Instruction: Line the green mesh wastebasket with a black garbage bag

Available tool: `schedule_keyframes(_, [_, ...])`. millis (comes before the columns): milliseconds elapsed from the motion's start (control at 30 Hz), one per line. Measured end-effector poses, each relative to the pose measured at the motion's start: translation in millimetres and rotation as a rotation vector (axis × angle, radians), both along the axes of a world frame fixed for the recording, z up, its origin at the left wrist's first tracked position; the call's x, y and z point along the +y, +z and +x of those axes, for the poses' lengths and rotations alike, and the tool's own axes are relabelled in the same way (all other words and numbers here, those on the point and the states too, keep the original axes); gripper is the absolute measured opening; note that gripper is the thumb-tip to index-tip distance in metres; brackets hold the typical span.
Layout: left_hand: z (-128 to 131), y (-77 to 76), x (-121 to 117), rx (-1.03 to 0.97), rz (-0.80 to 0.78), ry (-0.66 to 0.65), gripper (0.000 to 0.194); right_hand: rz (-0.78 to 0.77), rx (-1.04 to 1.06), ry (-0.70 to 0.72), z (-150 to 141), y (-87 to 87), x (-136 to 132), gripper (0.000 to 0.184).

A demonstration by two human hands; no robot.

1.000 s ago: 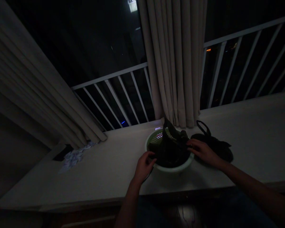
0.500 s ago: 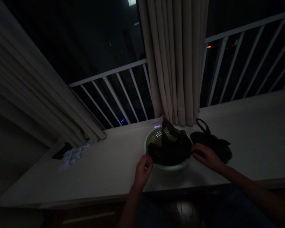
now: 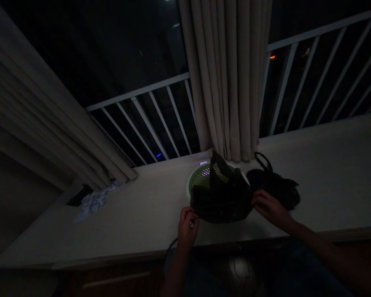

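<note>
A round green basket [image 3: 199, 178] with holes in its wall stands on the pale ledge, near its front edge. Black cloth [image 3: 224, 202] lies in it and hangs over the front rim, one part sticking up at the back; the dark hides what kind of item it is. My left hand [image 3: 188, 227] pinches the cloth's left corner. At the opposite side, my right hand [image 3: 269, 208] grips its right edge between thumb and fingers. Just right of the basket rests a dark bundle [image 3: 276, 187] with a loop standing up, behind my right hand.
The wide ledge [image 3: 142, 218] runs along the windows. Curtains [image 3: 225, 82] hang behind the basket and at the left. White railings [image 3: 142, 115] show beyond the glass. Crumpled patterned cloth [image 3: 94, 202] and a dark flat object [image 3: 79, 196] lie at the left.
Both hands have drawn the black cloth slightly toward me and spread it wider, so it now covers the basket's front rim. The dark bundle has stayed in place.
</note>
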State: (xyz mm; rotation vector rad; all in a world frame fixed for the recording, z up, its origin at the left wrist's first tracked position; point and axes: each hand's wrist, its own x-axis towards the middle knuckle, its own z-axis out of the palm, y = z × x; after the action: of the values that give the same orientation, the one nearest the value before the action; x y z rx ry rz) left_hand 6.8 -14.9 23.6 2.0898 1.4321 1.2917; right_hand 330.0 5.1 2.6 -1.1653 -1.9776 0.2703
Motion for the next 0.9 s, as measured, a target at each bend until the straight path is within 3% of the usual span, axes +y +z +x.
schedule_keyframes(133, [3.9, -6.0, -3.3, -0.126, -0.011, 0.033, 0.006, -0.03, 0.077, -0.031, -1.9, -6.8, -2.8, 0.01])
schedule_keyframes(233, [10.0, -11.2, -8.2, -0.32, -0.119, 0.053, 0.001, -0.068, 0.152, -0.044, -5.3, -8.9, -4.2, 0.01])
schedule_keyframes(400, [19.4, -15.5, -12.2, -0.743, -0.354, 0.132, 0.029, -0.131, 0.238, -0.032, -9.0, -11.8, -5.4, 0.011])
schedule_keyframes(600, [24.6, -0.7, -9.9, -0.81, -0.695, 0.186, 0.039, -0.246, 0.374, -0.023, -11.5, -11.8, -10.1, 0.009])
schedule_keyframes(733, [26.8, 4.6, -11.8, -0.901, -0.744, 0.199, 0.037, -0.403, 0.684, -0.095, -18.9, -7.1, -15.2, 0.022])
schedule_keyframes(833, [28.0, 3.0, -15.2, -0.955, -0.755, 0.186, 0.036, -0.617, 0.929, -0.205, -26.1, -3.5, -19.6, 0.038])
schedule_keyframes(900, [29.0, 0.5, -17.8, -0.966, -0.749, 0.18, 0.035, -0.78, 0.974, -0.229, -30.4, -1.8, -22.8, 0.039])
